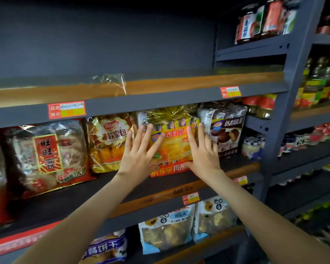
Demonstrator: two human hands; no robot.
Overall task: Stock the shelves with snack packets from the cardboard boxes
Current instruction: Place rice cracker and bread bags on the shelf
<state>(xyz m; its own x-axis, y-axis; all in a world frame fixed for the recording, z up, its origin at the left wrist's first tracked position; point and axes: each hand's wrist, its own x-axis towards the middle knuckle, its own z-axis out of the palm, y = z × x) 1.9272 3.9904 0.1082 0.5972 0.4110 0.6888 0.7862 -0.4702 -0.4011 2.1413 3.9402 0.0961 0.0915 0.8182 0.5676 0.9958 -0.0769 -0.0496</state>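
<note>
Dark grey shelving fills our view, with the middle shelf [51, 206] at the height of our hands and a nearly bare upper shelf [170, 85] above it, where only a scrap of clear plastic wrap [111, 82] lies. We see the yellow snack packet [176, 144] standing upright on the middle shelf, wedged between an orange bread packet [107, 143] on its left and a brown cake packet [226, 130] on its right, touching both.

Our left hand [139, 152] lies flat on the packet's left part, fingers spread and straight, the tips reaching its upper band. Our right hand [203, 152] is pressed flat against the right part in the same way, fingers spread, with the thumb lying across the packet's lower edge. Neither hand curls round anything.

Further left on the same shelf a large red-and-white cracker packet [46, 157] leans back. A red price label [66, 109] is stuck to the front rail of the upper shelf. Below, blue-and-white packets [168, 229] stand on the lower shelf. At the far right, a neighbouring rack holds jars [259, 20] and more small goods, which are too blurred for us to tell apart.
</note>
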